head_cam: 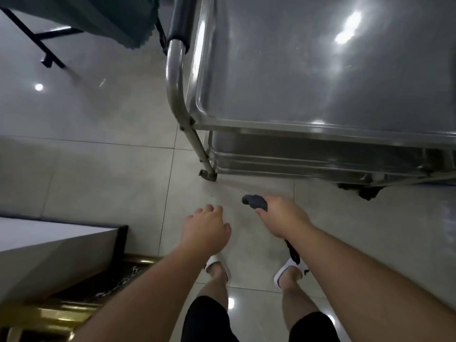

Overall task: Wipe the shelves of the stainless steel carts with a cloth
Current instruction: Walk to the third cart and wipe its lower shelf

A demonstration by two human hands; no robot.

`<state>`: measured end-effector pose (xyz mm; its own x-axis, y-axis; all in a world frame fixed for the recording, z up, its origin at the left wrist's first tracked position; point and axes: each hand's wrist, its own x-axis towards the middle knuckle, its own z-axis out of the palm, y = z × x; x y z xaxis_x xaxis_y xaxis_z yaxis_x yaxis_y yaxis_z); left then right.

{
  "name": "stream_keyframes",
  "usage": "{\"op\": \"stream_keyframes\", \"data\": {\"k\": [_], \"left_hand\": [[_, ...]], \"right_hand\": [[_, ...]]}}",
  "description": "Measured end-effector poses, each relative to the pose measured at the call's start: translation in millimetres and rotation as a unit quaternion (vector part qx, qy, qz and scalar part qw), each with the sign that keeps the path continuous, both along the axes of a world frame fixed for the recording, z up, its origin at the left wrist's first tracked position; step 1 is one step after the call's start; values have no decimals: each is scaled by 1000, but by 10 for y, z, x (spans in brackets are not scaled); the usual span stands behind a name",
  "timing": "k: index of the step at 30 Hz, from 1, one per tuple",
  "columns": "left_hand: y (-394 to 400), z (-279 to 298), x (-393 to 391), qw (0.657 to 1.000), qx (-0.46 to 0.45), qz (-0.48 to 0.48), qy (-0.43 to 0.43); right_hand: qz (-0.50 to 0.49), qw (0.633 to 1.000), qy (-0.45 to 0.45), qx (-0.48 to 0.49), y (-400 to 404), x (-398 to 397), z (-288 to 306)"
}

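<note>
R hand (pixel 281 215) grasps dark cloth (pixel 255 202) in fist, above floor, near the cart (pixel 320 127). L hand (pixel 206 224) relaxed, holds nothing.

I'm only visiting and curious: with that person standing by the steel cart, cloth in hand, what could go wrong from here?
1. The cloth is bunched in the right hand, and a dark tail hangs below the hand toward the feet; it might drag on the floor and pick up dirt.
2. The cart seems to stand on a caster; a hard wipe might roll it away, since the left hand holds nothing.
3. The glossy floor could be slippery.
</note>
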<state>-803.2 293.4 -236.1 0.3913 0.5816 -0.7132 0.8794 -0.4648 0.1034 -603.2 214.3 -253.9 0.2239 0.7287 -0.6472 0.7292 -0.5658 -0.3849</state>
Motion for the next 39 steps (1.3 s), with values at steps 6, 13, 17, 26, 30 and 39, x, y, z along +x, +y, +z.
{"op": "stream_keyframes", "data": {"k": [6, 13, 17, 26, 30, 39], "left_hand": [[124, -1077, 272, 1000, 15, -9, -11], [473, -2409, 559, 995, 73, -27, -67], [780, -3118, 657, 990, 103, -43, -86], [1493, -4417, 899, 969, 176, -117, -126], [1653, -4685, 935, 955, 212, -135, -157], [1576, -4829, 583, 954, 191, -88, -214]], "right_hand": [[-12, 999, -31, 10, 167, 154, -1030], [-12, 998, -56, 36, 362, 384, -2287], [0, 995, -72, 74, 637, 555, -3072], [-29, 973, -118, 196, 1446, 858, -4322], [-31, 959, -90, 268, 1615, 896, -4454], [-19, 939, -42, 340, 1894, 560, -4665]]}}
